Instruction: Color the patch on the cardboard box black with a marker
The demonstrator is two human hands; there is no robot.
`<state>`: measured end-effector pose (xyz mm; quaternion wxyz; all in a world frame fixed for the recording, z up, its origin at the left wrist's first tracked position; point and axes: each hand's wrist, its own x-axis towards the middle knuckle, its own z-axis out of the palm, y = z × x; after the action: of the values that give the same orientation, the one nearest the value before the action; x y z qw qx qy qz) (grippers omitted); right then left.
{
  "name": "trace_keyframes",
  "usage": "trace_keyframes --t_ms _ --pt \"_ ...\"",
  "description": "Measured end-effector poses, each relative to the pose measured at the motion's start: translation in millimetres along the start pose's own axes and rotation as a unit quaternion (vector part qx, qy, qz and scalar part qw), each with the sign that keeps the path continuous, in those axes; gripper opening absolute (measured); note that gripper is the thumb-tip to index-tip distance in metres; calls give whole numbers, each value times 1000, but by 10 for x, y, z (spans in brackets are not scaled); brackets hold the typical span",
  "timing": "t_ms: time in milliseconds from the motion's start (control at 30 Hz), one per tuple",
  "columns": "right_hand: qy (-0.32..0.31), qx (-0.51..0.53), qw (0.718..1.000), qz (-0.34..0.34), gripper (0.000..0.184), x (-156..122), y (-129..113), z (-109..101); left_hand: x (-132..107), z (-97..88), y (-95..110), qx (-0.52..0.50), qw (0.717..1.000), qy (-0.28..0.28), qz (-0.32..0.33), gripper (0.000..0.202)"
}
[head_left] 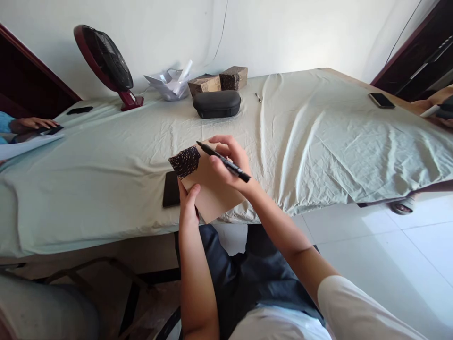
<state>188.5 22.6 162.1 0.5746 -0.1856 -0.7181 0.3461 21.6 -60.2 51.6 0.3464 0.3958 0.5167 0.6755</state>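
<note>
My left hand [188,202] is closed around the left side of a brown cardboard piece [215,196], its thumb on the near face. Whether the piece is flat or a box, I cannot tell. Dense black scribbling [186,161] covers its upper left corner; the rest of that face is plain. In my right hand [231,160] is a black marker [226,164], pinched between thumb and fingers. The marker's thin tip points up and left, near the edge of the scribbled patch; contact with the cardboard is unclear. A dark phone-like slab [171,190] lies partly behind my left hand.
Beyond the cardboard, a black zip case [217,104] stands before two patterned boxes [234,78]. A plastic container [170,87] and a fan [106,61] are further left. A phone [381,100] lies right. Other people's hands [33,123] show at both sides.
</note>
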Motion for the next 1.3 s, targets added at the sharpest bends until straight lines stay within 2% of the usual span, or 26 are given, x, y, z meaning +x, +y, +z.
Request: trace_keyframes --t_ms 100,200,367,467,667,800,867,967,1033,1100,1200,1300 --pt "40 -19 997 -71 14 -15 163 127 5 -46 7 4 1000 -16 -15 103" --pt "49 -20 994 -92 7 -69 212 106 2 -72 14 -20 999 -31 -35 108" --pt "1 -35 998 -48 3 -102 152 42 0 -51 50 -27 999 -37 -10 100" --pt "17 -44 997 -66 5 -88 150 71 -10 -22 80 -45 998 -34 -26 100" --pt "24 -79 991 -105 7 -70 199 107 -57 51 149 -94 993 25 -61 110" --pt "-18 -52 993 -104 6 -78 190 61 -56 71 167 -107 992 30 -63 109" --pt "-13 4 997 -79 8 -103 161 28 -54 72 165 -106 992 37 -63 106" --pt "65 98 993 -15 18 -182 113 -59 -67 64 164 -97 992 47 -64 100" --pt "123 114 986 15 22 -266 111 -174 -85 54 168 -89 993 46 -66 93" --pt "154 98 982 45 31 -371 154 -349 -106 39 174 -76 994 33 -69 86" --pt "141 106 974 141 55 -545 310 -663 -131 -7 175 -44 996 28 -71 80" --pt "101 135 959 228 59 -681 522 -885 -132 -98 175 -13 996 55 -69 79"
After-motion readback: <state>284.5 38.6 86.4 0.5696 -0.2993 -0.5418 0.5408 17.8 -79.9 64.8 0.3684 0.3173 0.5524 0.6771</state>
